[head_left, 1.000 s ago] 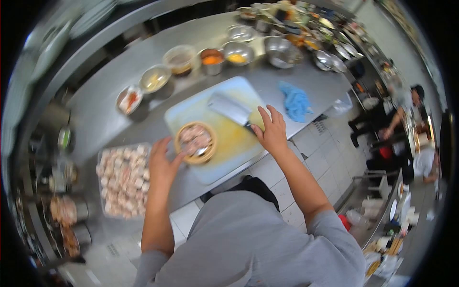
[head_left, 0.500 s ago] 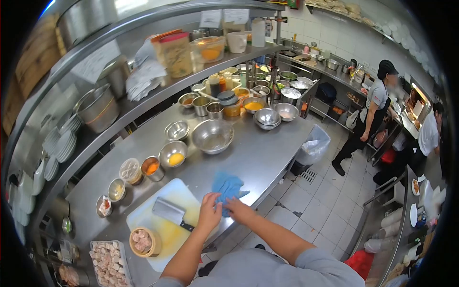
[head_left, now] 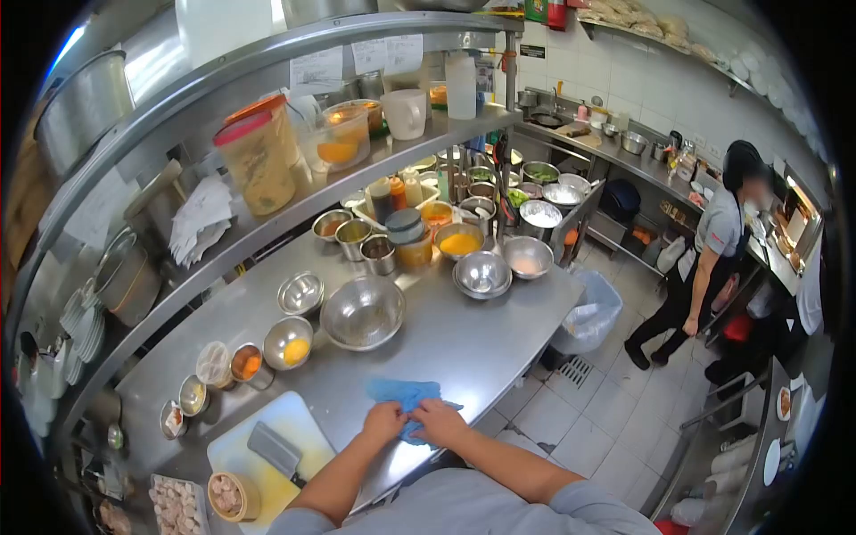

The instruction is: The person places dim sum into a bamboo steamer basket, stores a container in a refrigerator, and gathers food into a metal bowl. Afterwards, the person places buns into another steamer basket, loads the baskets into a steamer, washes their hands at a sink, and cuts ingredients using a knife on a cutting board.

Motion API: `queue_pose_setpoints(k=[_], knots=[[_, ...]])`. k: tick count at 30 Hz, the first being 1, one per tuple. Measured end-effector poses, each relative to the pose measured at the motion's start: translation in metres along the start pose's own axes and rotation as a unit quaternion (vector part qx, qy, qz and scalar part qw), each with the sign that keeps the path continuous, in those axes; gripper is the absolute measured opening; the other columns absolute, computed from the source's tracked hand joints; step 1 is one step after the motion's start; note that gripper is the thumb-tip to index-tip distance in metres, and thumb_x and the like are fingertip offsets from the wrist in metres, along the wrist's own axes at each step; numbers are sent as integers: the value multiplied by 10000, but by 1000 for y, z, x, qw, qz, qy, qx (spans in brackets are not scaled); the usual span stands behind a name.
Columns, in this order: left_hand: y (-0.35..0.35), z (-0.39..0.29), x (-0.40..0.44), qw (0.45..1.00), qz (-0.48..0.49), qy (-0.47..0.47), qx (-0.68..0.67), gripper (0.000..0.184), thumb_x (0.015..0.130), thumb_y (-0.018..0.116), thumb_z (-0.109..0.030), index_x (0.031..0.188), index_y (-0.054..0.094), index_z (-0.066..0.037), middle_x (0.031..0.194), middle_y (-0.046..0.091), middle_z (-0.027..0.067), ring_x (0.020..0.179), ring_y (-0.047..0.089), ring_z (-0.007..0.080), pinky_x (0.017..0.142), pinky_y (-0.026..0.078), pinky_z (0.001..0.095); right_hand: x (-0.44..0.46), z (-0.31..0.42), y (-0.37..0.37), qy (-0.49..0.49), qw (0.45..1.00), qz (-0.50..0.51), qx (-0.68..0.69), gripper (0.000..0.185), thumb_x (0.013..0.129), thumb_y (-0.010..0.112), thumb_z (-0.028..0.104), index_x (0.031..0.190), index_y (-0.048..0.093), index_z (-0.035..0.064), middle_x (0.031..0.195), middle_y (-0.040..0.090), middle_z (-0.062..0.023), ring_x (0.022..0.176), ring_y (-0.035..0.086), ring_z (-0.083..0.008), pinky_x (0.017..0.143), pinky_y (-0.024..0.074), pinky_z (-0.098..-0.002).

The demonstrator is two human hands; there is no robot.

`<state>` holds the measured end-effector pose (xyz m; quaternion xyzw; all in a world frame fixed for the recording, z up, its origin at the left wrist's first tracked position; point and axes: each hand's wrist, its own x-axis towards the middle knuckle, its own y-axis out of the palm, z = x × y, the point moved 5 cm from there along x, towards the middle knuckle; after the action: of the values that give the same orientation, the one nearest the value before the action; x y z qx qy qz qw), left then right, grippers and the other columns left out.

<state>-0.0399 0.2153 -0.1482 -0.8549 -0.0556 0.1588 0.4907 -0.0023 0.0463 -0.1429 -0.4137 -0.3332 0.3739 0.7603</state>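
Both of my hands grip a crumpled blue cloth (head_left: 406, 390) above the near edge of the steel worktable. My left hand (head_left: 384, 421) is closed on its left side. Close beside it, my right hand (head_left: 440, 421) is closed on the right side, and part of the cloth hangs below between them. To the left of my arms, a cleaver (head_left: 275, 448) lies on a yellow-stained white cutting board (head_left: 306, 412). A round container of raw meat pieces (head_left: 228, 497) stands on the board's left part.
Several metal bowls line the worktable (head_left: 446, 348), including a large bowl (head_left: 362, 313) and one with yellow liquid (head_left: 288, 342). A tray of pale chunks (head_left: 176, 506) sits at lower left. A lined bin (head_left: 588, 312) stands past the table's right end; a person (head_left: 713, 241) stands beyond.
My hands have drawn closer together on the blue cloth. My view has shifted, so the worktable items appear further left. The person at right has bent forward slightly.
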Motion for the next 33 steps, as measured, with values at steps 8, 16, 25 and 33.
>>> queue_pose_setpoints(k=[8, 16, 25, 33], knots=[[-345, -295, 97, 764, -152, 351, -520, 449, 973, 716, -202, 1375, 603, -40, 1318, 623, 107, 1184, 651, 240, 959, 556, 375, 18, -128, -75, 101, 991, -79, -35, 436, 823, 783, 438, 1109, 703, 118, 1167, 594, -141, 1103, 587, -368, 911, 546, -491], [-501, -350, 191, 603, -255, 183, -733, 249, 1005, 665, -174, 1207, 592, -47, 1026, 669, 84, 788, 629, 162, 627, 524, 337, 21, -143, -81, -2, 994, -113, -5, 355, 778, 836, 407, 948, 673, 141, 1034, 564, -110, 967, 582, -345, 799, 535, -457], [-363, -248, 56, 653, -514, 240, -501, 845, 909, 622, 80, 1610, 209, -148, 1361, 576, 164, 1162, 628, 218, 945, 549, 349, 19, -179, -102, -104, 992, -54, 45, 347, 762, 844, 377, 963, 686, 142, 1085, 598, -107, 993, 582, -338, 805, 532, -456], [-483, -73, -99, 529, -806, 56, -258, 449, 942, 673, -77, 1360, 620, 78, 1268, 692, 129, 1057, 659, 160, 909, 510, 286, 22, -209, -102, -72, 991, -98, 55, 328, 761, 827, 330, 942, 658, 116, 1072, 596, -119, 995, 560, -369, 800, 500, -477]])
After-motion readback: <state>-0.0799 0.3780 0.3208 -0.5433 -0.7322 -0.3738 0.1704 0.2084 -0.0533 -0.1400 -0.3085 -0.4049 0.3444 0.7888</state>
